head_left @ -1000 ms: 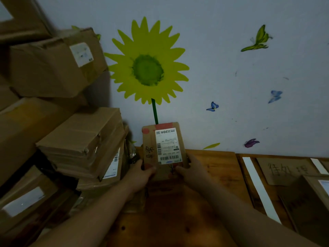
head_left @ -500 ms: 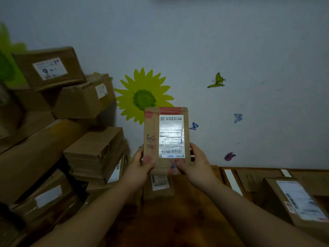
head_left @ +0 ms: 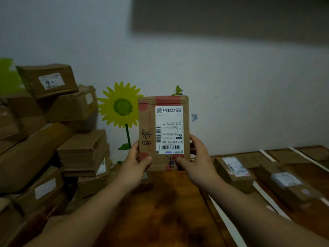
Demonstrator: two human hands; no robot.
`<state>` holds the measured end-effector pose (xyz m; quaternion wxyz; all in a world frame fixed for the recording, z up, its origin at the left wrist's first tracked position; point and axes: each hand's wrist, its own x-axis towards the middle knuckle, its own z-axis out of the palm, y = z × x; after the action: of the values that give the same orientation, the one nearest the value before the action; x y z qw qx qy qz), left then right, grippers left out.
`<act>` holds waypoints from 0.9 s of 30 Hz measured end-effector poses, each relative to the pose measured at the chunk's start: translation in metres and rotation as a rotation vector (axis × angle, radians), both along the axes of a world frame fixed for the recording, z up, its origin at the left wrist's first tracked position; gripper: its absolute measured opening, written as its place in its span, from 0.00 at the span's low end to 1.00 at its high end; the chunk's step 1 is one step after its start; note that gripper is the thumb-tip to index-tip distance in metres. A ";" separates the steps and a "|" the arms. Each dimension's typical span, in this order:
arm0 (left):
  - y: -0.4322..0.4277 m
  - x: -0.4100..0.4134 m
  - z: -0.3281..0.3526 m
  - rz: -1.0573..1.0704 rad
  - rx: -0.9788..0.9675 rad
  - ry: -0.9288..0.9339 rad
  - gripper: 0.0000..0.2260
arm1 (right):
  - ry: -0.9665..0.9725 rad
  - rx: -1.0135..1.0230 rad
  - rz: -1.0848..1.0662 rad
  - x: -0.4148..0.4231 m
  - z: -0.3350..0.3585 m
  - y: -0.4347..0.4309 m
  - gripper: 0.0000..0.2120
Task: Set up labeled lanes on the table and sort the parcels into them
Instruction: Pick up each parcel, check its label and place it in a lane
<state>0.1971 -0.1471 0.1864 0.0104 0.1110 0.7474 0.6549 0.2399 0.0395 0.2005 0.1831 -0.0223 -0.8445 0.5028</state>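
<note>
Holding parcel upright above the surface.
Left hand grips its lower left edge, right hand its lower right edge; label faces the camera, inverted.

Dim rm; pale wall w/ sunflower decal; dark panel above, maybe board.

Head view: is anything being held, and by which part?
The flat cardboard parcel, held upright: the left hand grips its lower left edge, the right hand its lower right edge, thumbs on the front.
</note>
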 end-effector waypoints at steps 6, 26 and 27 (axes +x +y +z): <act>0.046 0.040 0.033 -0.084 0.023 0.091 0.24 | 0.037 -0.010 -0.095 0.051 0.021 0.039 0.34; 0.357 0.178 0.012 -0.208 -0.021 -0.034 0.23 | -0.067 0.035 -0.234 0.225 0.007 0.345 0.33; 0.363 0.181 0.009 -0.204 -0.026 -0.047 0.22 | -0.072 0.024 -0.222 0.226 0.003 0.352 0.33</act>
<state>0.3784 0.2157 0.1953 0.0959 0.1712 0.7401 0.6433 0.4662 0.3918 0.2033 0.2075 -0.1312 -0.8489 0.4681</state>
